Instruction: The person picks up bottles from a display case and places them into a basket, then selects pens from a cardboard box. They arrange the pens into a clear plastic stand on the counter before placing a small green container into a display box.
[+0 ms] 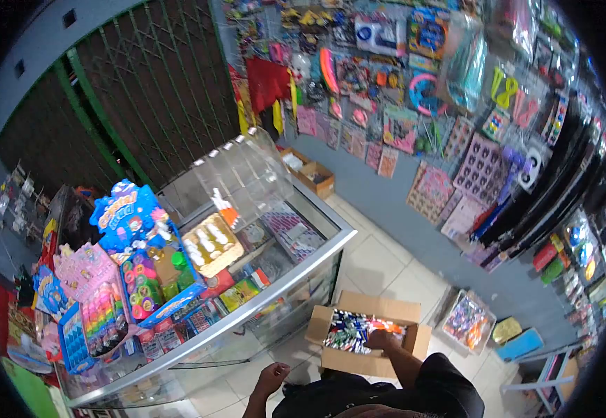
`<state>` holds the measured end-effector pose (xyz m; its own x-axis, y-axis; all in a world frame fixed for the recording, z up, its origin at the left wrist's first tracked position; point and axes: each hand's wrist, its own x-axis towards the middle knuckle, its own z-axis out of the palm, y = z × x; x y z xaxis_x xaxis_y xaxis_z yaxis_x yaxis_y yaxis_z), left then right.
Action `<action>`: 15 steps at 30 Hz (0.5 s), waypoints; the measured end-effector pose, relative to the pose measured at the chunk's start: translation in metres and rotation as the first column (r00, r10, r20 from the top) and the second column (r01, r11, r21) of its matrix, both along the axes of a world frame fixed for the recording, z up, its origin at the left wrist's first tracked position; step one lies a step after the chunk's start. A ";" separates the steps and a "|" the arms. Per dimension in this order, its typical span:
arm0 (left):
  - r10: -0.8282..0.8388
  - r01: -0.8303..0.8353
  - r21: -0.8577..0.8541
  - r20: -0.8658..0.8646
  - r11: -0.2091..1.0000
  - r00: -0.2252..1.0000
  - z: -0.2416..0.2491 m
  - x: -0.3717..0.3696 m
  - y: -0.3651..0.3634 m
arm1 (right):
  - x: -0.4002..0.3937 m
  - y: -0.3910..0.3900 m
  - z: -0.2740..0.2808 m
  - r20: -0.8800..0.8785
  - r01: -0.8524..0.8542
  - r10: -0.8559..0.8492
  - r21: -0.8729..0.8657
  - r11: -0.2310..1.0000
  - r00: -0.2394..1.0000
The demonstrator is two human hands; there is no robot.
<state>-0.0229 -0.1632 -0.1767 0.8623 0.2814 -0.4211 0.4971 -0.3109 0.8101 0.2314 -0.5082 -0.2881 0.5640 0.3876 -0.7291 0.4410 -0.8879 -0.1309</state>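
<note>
A: Where are our hands? We see the right hand (pixel 381 340) reaching down into the open cardboard box (pixel 344 362) on the tiled floor (pixel 379 265), resting on the colourful small packets (pixel 348 329) inside.

B: Is it clenched on any of them? We cannot tell; the fingers are too small and blurred to read.

A: And our left hand (pixel 272 380)?

B: It hangs free beside the glass display counter (pixel 296 268), fingers loosely curled, grasping nothing that we can make out.

A: The box sits just beside the counter's corner, flaps spread open.

B: On the countertop we see a blue toy display box (pixel 139 244) and clear plastic jars (pixel 243 171). A second tray of packets (pixel 466 322) lies near the wall of hanging toys (pixel 414 90).
</note>
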 end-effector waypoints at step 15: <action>-0.139 0.049 0.226 0.400 0.973 0.906 0.027 -0.048 0.081 | -0.127 0.275 0.186 -0.170 -0.106 0.334 0.736 0.668 0.927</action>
<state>-0.0704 -0.0825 -0.1498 0.9721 0.2320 0.0350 0.0939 -0.5215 0.8480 0.1040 -0.2334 -0.1018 0.2195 0.9321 -0.2882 0.4560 -0.3592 -0.8143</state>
